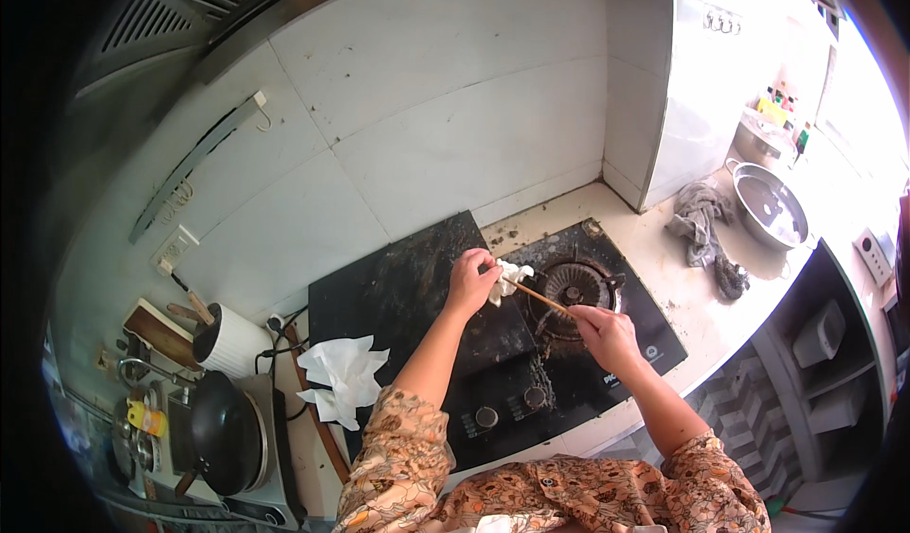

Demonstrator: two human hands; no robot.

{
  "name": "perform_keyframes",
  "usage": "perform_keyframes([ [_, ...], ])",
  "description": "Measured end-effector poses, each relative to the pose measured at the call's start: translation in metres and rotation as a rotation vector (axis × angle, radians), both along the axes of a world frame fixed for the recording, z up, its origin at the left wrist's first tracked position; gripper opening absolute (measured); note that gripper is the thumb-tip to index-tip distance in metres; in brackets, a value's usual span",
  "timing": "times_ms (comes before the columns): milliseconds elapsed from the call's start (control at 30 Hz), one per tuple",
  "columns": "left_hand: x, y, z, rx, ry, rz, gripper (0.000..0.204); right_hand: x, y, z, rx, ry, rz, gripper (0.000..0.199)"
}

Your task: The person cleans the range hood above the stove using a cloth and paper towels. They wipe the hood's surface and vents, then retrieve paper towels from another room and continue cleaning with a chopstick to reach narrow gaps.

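Observation:
My left hand (pixel 471 282) is closed, its fingers pinching a crumpled white paper towel (pixel 514 274) above the black gas cooktop (pixel 379 282). A thin wooden chopstick (pixel 540 296) slants across from my right hand (pixel 609 339), which grips its near end. The chopstick's far tip meets the paper, and whether the paper is wrapped round it I cannot tell. Just beyond the stick lies a round burner (pixel 574 291) with a dark, dirty pan support. Specks of grime and dark residue cover parts of the cooktop. Two knobs (pixel 487 417) sit near its front edge.
Loose white paper towels (pixel 343 377) rest on the cooktop's left edge. Farther left are a black wok (pixel 223 433) on a small cooker and a white ribbed utensil holder (pixel 237 342). A grey rag (pixel 700 218), dark scrubber (pixel 732 277) and metal basin (pixel 801 222) stand on the right counter.

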State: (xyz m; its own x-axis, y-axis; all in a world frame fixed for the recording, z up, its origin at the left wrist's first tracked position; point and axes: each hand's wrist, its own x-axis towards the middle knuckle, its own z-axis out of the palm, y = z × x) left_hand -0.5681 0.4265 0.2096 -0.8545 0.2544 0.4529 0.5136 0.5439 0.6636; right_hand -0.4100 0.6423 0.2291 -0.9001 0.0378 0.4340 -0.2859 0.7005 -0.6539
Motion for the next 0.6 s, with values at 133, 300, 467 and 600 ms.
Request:
perform_keyframes([
  [133, 0.021, -0.010, 0.041, 0.420, -0.434, -0.118, 0.016, -0.007, -0.016, 0.010, -0.290, -0.036, 0.024, 0.016],
  [300, 0.047, -0.030, 0.089, 0.556, -0.102, -0.025, 0.014, -0.015, -0.055, 0.014, -0.934, -0.153, 0.265, 0.020],
  [467, 0.065, -0.040, 0.153, 0.301, 0.540, 0.103, 0.028, -0.032, -0.109, 0.056, -1.373, -0.275, 0.509, 0.022],
  [600, 0.078, -0.051, 0.194, 0.440, 0.534, -0.006, 0.048, -0.065, -0.140, 0.099, -1.423, -0.106, 0.670, 0.026],
])
